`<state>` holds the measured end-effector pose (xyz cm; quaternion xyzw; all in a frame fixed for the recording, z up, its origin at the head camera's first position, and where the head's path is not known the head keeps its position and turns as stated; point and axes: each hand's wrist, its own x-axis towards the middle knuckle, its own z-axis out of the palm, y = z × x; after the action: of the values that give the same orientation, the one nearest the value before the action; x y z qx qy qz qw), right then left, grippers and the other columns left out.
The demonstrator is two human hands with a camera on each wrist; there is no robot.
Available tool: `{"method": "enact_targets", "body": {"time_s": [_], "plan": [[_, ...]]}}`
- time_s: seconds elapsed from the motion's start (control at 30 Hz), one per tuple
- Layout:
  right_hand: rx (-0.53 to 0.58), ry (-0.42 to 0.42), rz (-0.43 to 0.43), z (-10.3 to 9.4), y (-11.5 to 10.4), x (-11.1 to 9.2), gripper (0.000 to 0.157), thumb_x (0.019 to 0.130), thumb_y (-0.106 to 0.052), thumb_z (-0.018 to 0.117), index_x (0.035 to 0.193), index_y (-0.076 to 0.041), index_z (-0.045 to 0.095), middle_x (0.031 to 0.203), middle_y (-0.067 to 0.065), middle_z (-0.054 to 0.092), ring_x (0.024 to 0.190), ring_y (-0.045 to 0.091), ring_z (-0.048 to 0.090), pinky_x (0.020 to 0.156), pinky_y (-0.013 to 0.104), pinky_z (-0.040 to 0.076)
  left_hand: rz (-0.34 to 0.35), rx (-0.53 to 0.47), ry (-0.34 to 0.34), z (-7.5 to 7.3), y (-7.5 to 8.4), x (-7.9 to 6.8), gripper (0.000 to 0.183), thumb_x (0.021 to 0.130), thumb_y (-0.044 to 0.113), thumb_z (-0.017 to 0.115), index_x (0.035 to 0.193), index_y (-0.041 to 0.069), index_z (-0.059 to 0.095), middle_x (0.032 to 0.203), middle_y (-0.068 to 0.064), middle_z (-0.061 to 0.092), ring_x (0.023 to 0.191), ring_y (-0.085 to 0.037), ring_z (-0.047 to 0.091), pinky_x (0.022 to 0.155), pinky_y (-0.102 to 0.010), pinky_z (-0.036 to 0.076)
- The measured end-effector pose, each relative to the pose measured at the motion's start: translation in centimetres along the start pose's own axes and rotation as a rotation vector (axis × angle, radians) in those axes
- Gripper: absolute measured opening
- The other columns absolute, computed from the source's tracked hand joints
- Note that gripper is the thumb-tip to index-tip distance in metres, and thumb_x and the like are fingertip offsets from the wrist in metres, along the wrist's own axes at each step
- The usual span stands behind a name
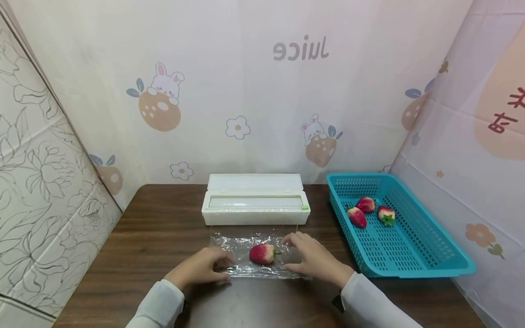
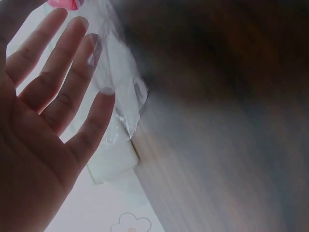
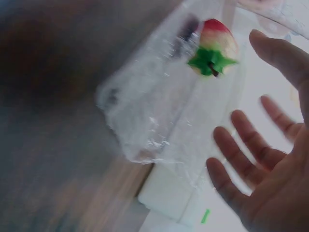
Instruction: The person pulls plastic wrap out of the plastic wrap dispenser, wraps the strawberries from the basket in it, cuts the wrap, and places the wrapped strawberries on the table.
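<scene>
A red and cream strawberry (image 1: 262, 253) with a green leafy cap lies on a sheet of clear plastic wrap (image 1: 242, 269) in the head view. The sheet runs out from the front of a white wrap dispenser (image 1: 254, 217), whose lid is raised. My left hand (image 1: 202, 268) is at the sheet's left edge, fingers spread in the left wrist view. At the right edge is my right hand (image 1: 313, 258), its fingers apart and the thumb extended, beside the strawberry (image 3: 215, 46) in the right wrist view. Neither hand grips anything.
On the right of the dark wooden table (image 1: 164, 218) stands a blue plastic basket (image 1: 414, 241) holding three more strawberries (image 1: 366, 204). A patterned cloth backdrop (image 1: 254, 91) rises behind the table. The dispenser has a small green slider (image 1: 305, 207) at its right end.
</scene>
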<state>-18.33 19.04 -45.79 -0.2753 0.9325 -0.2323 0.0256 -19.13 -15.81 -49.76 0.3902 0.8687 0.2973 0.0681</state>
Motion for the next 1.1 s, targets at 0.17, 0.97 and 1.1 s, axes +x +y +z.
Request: {"method": "enact_targets", "body": {"time_s": [0.17,0.97,1.1], "plan": [[-0.027,-0.047,-0.119,0.9,0.1,-0.2,0.065,0.081,-0.033,0.086,0.139,-0.031,0.056,0.142,0.004,0.051,0.127,0.027,0.050,0.099,0.054,0.047,0.013,0.127,0.031,0.7,0.9,0.8,0.040,0.083,0.029,0.082,0.119,0.016,0.070,0.113,0.005,0.067,0.105,-0.012,0.060,0.092,-0.037,0.051],[-0.223,-0.134,-0.005,1.8,1.9,-1.7,0.041,0.074,-0.046,0.086,0.099,-0.022,0.063,0.093,-0.011,0.054,0.087,0.011,0.052,0.075,0.038,0.046,-0.052,0.136,0.014,0.7,-0.1,0.5,0.019,0.080,0.026,0.084,0.083,0.025,0.066,0.078,0.016,0.051,0.071,0.000,0.048,0.064,-0.022,0.045],[-0.190,-0.178,-0.076,1.6,2.3,-2.0,0.019,0.080,-0.035,0.082,0.080,-0.032,0.063,0.083,-0.018,0.048,0.080,0.006,0.048,0.071,0.034,0.042,-0.031,0.128,0.005,0.8,-0.4,0.5,0.017,0.084,0.021,0.079,0.079,0.027,0.064,0.078,0.019,0.049,0.072,0.002,0.046,0.064,-0.021,0.045]]}}
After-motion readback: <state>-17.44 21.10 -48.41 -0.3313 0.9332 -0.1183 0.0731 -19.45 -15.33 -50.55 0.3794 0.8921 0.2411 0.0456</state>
